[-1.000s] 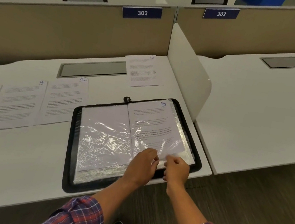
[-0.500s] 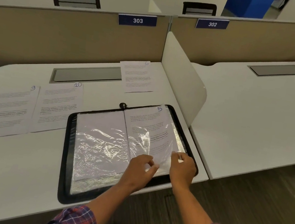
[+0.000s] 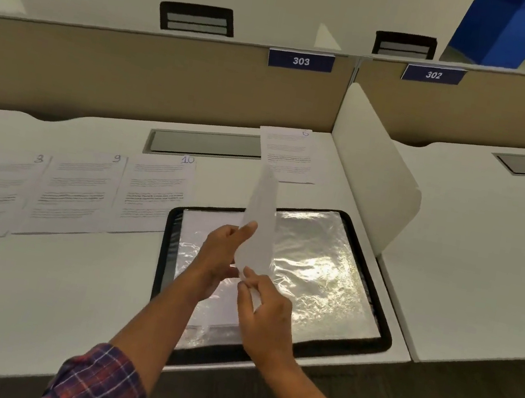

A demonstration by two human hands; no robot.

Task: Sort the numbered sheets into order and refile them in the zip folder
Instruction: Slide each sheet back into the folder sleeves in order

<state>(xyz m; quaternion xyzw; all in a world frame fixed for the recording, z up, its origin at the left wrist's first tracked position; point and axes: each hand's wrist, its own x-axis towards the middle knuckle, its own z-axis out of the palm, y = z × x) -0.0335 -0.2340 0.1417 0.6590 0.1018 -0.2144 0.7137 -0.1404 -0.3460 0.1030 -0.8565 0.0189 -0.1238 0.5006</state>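
Spread face up in a row along the left of the desk (image 3: 13, 289), sheet 9 (image 3: 78, 192) and sheet 10 (image 3: 154, 191), numbers kept readable for sorting. At centre, left hand (image 3: 222, 253) gripping and right hand (image 3: 267, 309) pinching the lower corner of a plastic sleeve (image 3: 260, 219) stood on edge, seemingly mid-turn towards a fresh pocket. Behind, sheet 6 (image 3: 287, 154), set apart, likely next; beneath, the open zip folder (image 3: 384, 327).

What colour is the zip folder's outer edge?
Black: the zip folder has a black rim around shiny clear sleeves, best seen in the head view.
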